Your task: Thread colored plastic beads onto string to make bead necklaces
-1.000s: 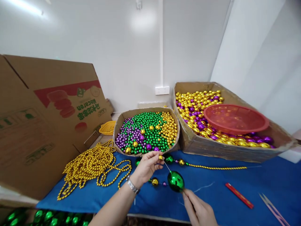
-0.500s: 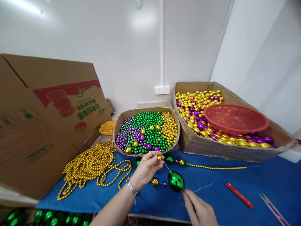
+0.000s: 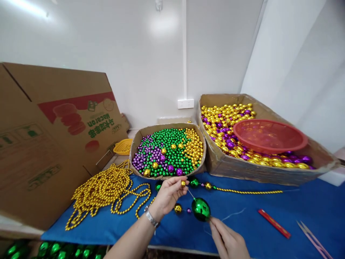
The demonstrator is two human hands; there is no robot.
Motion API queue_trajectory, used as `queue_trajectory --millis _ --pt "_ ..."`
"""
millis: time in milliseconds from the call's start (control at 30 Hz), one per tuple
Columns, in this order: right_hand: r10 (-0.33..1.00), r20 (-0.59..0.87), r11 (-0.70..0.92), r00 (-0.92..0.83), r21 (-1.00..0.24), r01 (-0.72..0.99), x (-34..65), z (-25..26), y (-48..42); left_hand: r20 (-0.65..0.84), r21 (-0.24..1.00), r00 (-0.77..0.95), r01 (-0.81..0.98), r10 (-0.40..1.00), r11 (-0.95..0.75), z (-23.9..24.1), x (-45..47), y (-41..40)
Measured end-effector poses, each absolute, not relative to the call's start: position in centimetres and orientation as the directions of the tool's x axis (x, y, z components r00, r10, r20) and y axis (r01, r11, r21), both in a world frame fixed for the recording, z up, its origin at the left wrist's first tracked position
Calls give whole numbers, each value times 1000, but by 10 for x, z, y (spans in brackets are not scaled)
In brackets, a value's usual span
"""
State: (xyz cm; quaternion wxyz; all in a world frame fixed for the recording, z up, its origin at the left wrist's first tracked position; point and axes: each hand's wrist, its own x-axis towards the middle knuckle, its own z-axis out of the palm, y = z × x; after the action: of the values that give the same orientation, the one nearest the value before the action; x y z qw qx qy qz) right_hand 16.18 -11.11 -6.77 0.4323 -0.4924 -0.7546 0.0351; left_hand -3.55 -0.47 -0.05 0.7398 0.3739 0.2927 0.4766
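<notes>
My left hand [image 3: 172,194], with a silver watch at the wrist, pinches a small gold bead [image 3: 183,183] between thumb and fingertips. A taut pale string [image 3: 190,192] runs from that bead down to a big shiny green ball [image 3: 201,209]. At the ball's lower right, my right hand [image 3: 228,237] has its thumb and fingers closed; the ball's end or the string there is mostly hidden by the fingertips. Below my left hand, a gold ball [image 3: 178,208] and a purple bead [image 3: 188,210] lie strung on the blue cloth [image 3: 258,208].
Ahead stands a box of small beads [image 3: 132,158]; right of it, a larger box [image 3: 242,171] holds gold and purple balls and a red basin [image 3: 269,138]. Gold bead strands [image 3: 105,190] lie left. A red cutter-like item [image 3: 274,223] and pink tweezers [image 3: 314,239] lie right.
Both hands keep their grip. My left hand and the gold bead have shifted slightly down, and the green ball has moved a little down and left.
</notes>
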Motion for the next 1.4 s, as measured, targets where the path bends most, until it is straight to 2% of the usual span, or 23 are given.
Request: queue_trajectory --millis 233,467,533,633,700,800,933,1033,1133,1233,1333,1400 --pt "796 589 490 -139 -493 719 163 -74 -110 17 956 363 -280 932 92 -2 -36 -12" --pt "927 375 298 -12 -716 632 159 -88 -103 8 982 405 -178 914 70 -12 -25 -18" --pt "946 324 260 -8 -743 617 165 -99 -98 -9 991 400 -122 917 63 -19 -21 -19" --pt "943 333 259 -25 -682 684 183 -114 -88 70 997 365 -19 928 -68 -26 -15 -21" --pt "920 391 260 -9 -594 761 194 -116 -82 147 985 349 35 926 -170 -25 -13 -21" --pt "868 496 256 26 -491 833 199 -101 -77 201 974 328 31 923 -224 -13 -9 -21" --pt "827 557 390 -71 -479 787 180 -69 -73 246 969 336 -64 909 -239 9 -3 -25" --pt "797 587 493 -140 -499 712 168 -61 -71 263 963 395 -57 881 -262 22 -6 -25" --pt "793 600 490 -106 -525 696 168 -64 -69 285 939 449 48 847 -341 28 -18 -8" --pt "812 582 442 -46 -560 701 173 -67 -70 367 840 400 246 840 -484 23 -30 30" --pt "811 584 428 -41 -544 722 174 -66 -72 296 708 481 470 825 -527 11 -33 69" --pt "810 583 430 -56 -527 733 172 -65 -74 227 679 530 515 817 -523 4 -32 86"
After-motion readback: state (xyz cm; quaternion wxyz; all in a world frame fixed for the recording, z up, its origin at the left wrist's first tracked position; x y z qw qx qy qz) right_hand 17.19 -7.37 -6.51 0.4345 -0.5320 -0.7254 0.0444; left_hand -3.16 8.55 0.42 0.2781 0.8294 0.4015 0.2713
